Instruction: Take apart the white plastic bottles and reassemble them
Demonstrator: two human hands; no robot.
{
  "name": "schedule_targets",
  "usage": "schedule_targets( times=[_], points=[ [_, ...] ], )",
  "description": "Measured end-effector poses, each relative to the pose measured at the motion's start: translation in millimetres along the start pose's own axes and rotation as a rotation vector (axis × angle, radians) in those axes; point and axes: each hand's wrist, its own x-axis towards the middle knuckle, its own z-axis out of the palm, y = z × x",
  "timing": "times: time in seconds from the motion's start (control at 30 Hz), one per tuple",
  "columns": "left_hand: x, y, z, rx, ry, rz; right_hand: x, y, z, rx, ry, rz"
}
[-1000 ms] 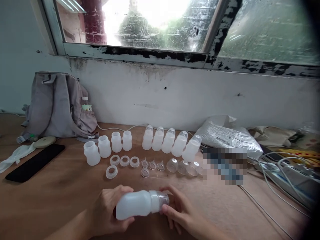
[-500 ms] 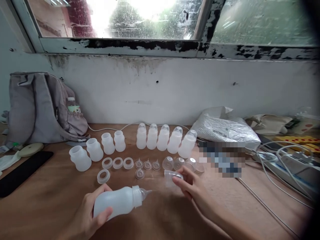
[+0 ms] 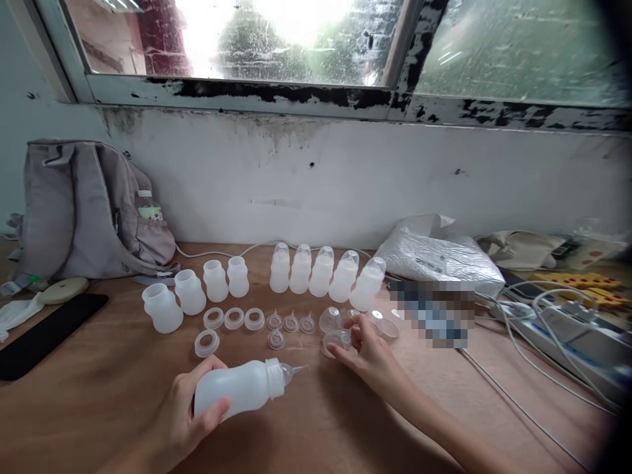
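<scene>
My left hand (image 3: 200, 401) is wrapped around a frosted baby bottle (image 3: 237, 390) tilted on its side. A white collar ring and a clear pointed nipple (image 3: 289, 374) top the bottle, facing right. My right hand (image 3: 363, 345) has thumb and fingers around a clear dome cap (image 3: 336, 340), which is low at the table by several other clear caps (image 3: 330, 319). Left of them lie several clear nipples (image 3: 291, 321) and several white collar rings (image 3: 234, 318). Several open bottles (image 3: 190, 293) stand behind the rings. Several capped bottles (image 3: 300, 270) stand in a row at the back.
A grey backpack (image 3: 89, 204) leans at the back left, with a black flat object (image 3: 52, 336) before it. A silver bag (image 3: 444, 257) lies at the back right. White cables and a power strip (image 3: 567, 355) occupy the right side. A wall with a window closes the back.
My right hand has lowered the clear cap from a tilted position to the table, by the other caps. My left hand still holds the bottle, now slightly farther right in view.
</scene>
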Motion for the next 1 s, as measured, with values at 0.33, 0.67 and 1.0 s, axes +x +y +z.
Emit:
schedule_targets(
  times=[0.33, 0.67, 1.0],
  points=[
    [0, -4, 1.2, 0.015, 0.015, 0.017, 5, 6, 2, -0.15, 0.005, -0.017],
    [-4, 3, 3.5, -0.031, -0.035, 0.046, -37, -31, 18, 0.321, -0.194, -0.143],
    [-8, -2, 12.2, -0.005, -0.054, 0.081, -41, -51, 62, 0.964, -0.569, 0.206]
  ],
)
